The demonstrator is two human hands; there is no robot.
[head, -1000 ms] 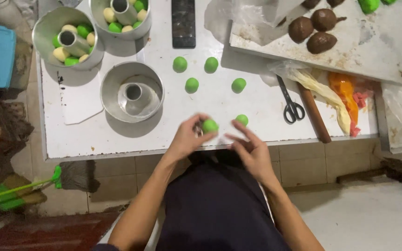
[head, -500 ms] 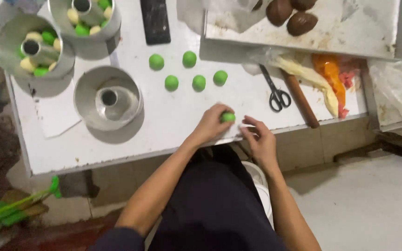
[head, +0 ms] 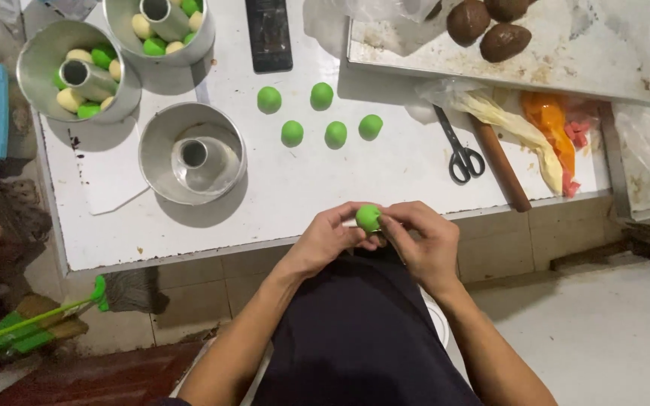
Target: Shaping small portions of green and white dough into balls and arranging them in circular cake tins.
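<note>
A small green dough ball [head: 368, 217] sits between the fingertips of both hands at the near edge of the white table [head: 385, 177]. My left hand [head: 330, 239] cups it from the left and my right hand [head: 424, 240] pinches it from the right. Several finished green balls [head: 322, 95] lie in a loose group on the table beyond my hands. An empty metal tube pan [head: 192, 153] stands to the left of them.
Two tube pans [head: 77, 69] holding green and cream balls stand at the back left. A dark phone [head: 268, 34], scissors [head: 458, 153], a wooden stick [head: 501, 165], plastic bags with orange contents [head: 547, 124] and a tray [head: 588, 71] with brown lumps are to the right.
My hands have come together around the green ball at the table edge, left of where they were. The view has shifted slightly.
</note>
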